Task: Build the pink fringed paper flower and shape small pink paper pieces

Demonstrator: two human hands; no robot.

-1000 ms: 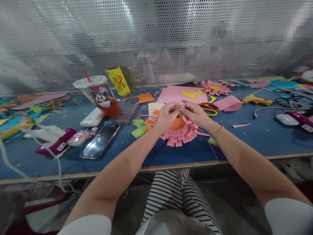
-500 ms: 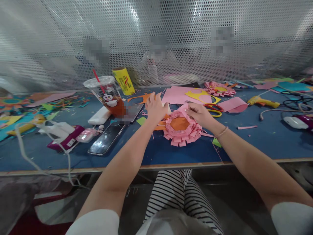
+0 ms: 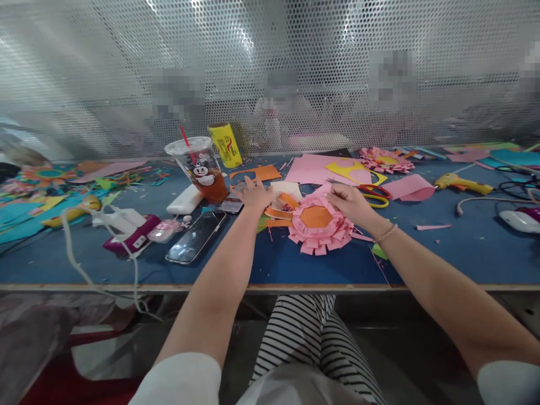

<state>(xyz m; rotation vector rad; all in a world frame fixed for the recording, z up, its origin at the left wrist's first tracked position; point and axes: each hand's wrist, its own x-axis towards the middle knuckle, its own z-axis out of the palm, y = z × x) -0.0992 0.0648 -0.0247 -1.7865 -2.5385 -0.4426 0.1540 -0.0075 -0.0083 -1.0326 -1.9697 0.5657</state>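
Observation:
A pink paper flower (image 3: pixel 301 239) with an orange centre lies at the front of the table. At its upper right edge, my right hand (image 3: pixel 348 203) is closed in a pinch on a pink paper strip (image 3: pixel 323 189). My left hand (image 3: pixel 254 195) is spread open over the table, left of the flower and near an orange paper offcut (image 3: pixel 268 172); no object shows in its fingers. Between hand and flower lie orange paper strips (image 3: pixel 278 223) and a cream-coloured piece (image 3: pixel 291 187). Scissors (image 3: pixel 377 191) with red and yellow handles lie just behind my right hand, their blades partly covered.
To the left are a drink cup (image 3: pixel 206 177) with a straw, a yellow roll (image 3: pixel 224 145), a phone (image 3: pixel 196 239) and a purple-and-white power strip (image 3: pixel 133 236) with cables. A yellow glue gun (image 3: pixel 464 183) and another pink flower (image 3: pixel 386 160) lie right. A perforated metal panel (image 3: pixel 270 56) stands behind.
My left hand has moved left, away from the flower, and its fingers have spread. My right hand stays at the flower's upper edge. The whole view has shifted slightly.

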